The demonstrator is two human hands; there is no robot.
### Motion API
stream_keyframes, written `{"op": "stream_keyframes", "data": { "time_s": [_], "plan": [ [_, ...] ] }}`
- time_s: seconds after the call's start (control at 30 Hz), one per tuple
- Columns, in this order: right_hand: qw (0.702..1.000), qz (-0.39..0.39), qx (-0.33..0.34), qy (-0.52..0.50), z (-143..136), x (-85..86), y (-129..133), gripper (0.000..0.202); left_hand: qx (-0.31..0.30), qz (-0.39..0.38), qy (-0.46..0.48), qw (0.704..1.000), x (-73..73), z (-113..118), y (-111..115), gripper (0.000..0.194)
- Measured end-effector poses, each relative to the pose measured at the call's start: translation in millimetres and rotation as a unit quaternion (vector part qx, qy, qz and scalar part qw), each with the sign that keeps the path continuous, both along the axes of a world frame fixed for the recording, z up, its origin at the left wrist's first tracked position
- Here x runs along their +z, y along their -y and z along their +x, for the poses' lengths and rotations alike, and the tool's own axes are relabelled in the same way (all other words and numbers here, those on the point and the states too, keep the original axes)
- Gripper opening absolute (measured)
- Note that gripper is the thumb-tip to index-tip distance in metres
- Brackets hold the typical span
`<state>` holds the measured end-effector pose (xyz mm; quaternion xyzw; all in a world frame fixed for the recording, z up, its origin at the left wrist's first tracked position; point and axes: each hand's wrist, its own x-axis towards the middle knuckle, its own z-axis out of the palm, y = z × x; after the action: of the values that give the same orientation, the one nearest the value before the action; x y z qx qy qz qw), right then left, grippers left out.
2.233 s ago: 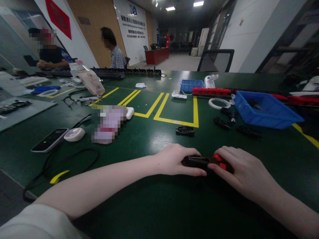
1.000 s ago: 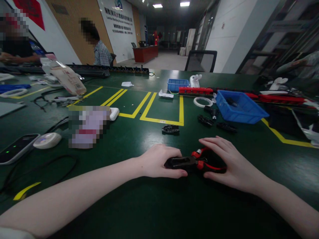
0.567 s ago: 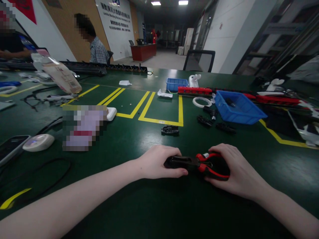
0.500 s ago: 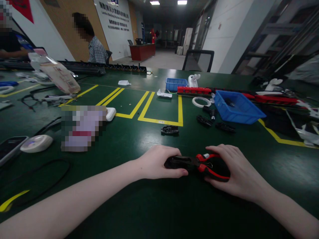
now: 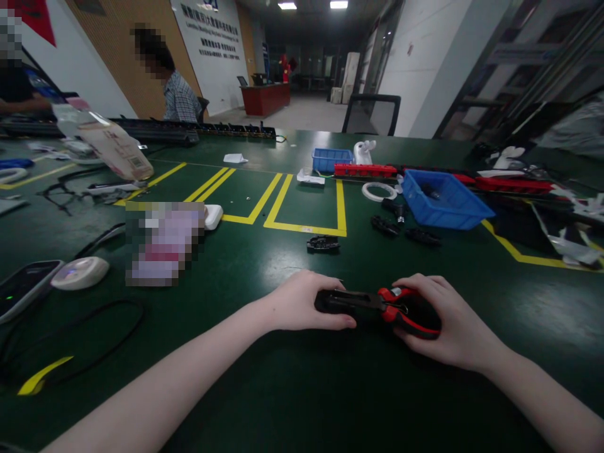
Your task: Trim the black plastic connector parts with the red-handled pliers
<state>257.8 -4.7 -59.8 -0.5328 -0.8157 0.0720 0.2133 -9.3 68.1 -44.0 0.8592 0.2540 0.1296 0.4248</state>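
My left hand (image 5: 302,303) is closed around one end of a long black plastic part (image 5: 349,301), thumb on the near side and fingers on the far side. The part points right, toward a pair of pliers (image 5: 415,328) with red and black handles. My right hand (image 5: 453,321) wraps round those handles, and a thin metal spring shows between them. The pliers' head meets the right end of the black part; the dark jaws are hard to tell from it. Just beyond my hands, a small black piece (image 5: 323,244) lies on the green table (image 5: 264,390).
Several black parts (image 5: 423,236) lie by a blue bin (image 5: 448,201) at the right, near a white tape ring (image 5: 379,192). Behind are a smaller blue basket (image 5: 331,160) and red strips (image 5: 365,170). A bottle (image 5: 116,148), a white mouse-like device (image 5: 81,273) and cables occupy the left.
The pliers and my right hand have moved slightly right, and more of the black part shows between my hands. My left hand keeps its hold. The camera view has shifted a little.
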Motion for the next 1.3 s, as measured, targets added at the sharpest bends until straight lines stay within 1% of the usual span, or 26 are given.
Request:
{"op": "stream_keyframes", "data": {
  "time_s": [0.07, 0.17, 0.4, 0.67, 0.87, 1.3],
  "plan": [
    [1.0, 0.0, -0.01, -0.018, -1.1, 0.3, 3.4, 0.05, -0.001, -0.02, 0.011, 1.0, -0.8, -0.3, -0.9, 0.03],
    [1.0, 0.004, -0.005, -0.02, -4.3, 1.1, 6.2, 0.049, -0.002, -0.032, 0.012, 0.999, -1.4, -0.3, -2.1, 0.03],
    [1.0, -0.001, 0.011, -0.027, -14.0, 0.3, 5.3, 0.047, -0.015, -0.013, 0.005, 1.0, -0.2, -0.2, -3.4, 0.031],
    [0.999, -0.021, 0.032, 0.012, -7.7, -1.9, 3.5, 0.048, -0.025, 0.005, 0.004, 1.0, -2.2, 0.5, -3.6, 0.031],
    [0.999, 0.004, 0.034, 0.002, -6.7, -3.9, 3.5, 0.051, -0.031, 0.022, 0.008, 0.999, -2.2, 0.2, -3.6, 0.032],
    [1.0, -0.013, 0.027, -0.007, -6.5, -3.7, 3.9, 0.047, -0.032, 0.008, 0.015, 0.999, -1.8, -0.2, -4.5, 0.03]
  ]
}}
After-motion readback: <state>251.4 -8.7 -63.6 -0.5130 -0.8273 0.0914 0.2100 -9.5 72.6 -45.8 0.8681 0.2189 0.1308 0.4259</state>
